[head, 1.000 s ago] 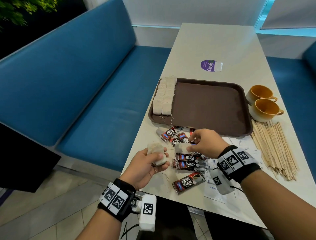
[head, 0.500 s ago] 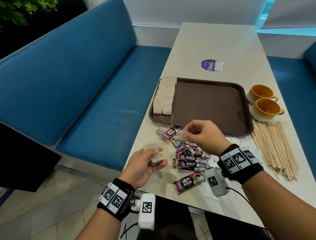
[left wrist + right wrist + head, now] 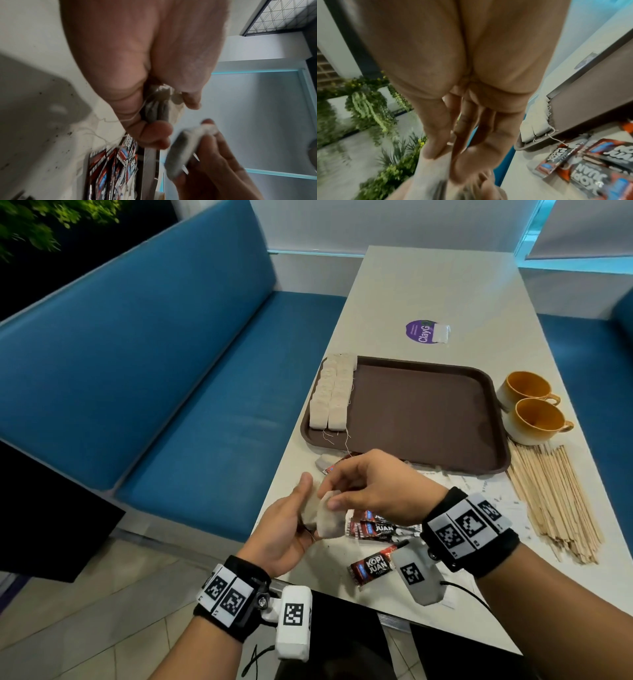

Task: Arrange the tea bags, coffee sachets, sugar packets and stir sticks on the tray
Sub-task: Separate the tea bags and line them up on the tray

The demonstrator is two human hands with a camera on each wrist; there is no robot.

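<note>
The tea bag is up in the air, over the near left edge of the table. The right hand pinches it with thumb and fingers. The left hand is right beside it, and its fingers curl around a small stack of more tea bags (I cannot count those, they are squashed together). The two hands are close together, almost touching.

I think the step now is to put this bag onto the stack. To do it well, lay it flat and square on the others, keep the strings tucked in so they do not snag, and do not squeeze hard, since the bags are soft. Then the stack can go on the tray.

On the tray, two rows of tea bags sit along its left side. Each row looks like about eight, but they overlap, so that is a guess. The rest of the tray is bare.

Coffee sachets lie on the table near the hands. I can see about five; the hands hide some. Flat white packets lie to the right, too faint to count. The stir sticks make one big pile at the right, dozens of them. Two cups stand past the sticks.
</note>
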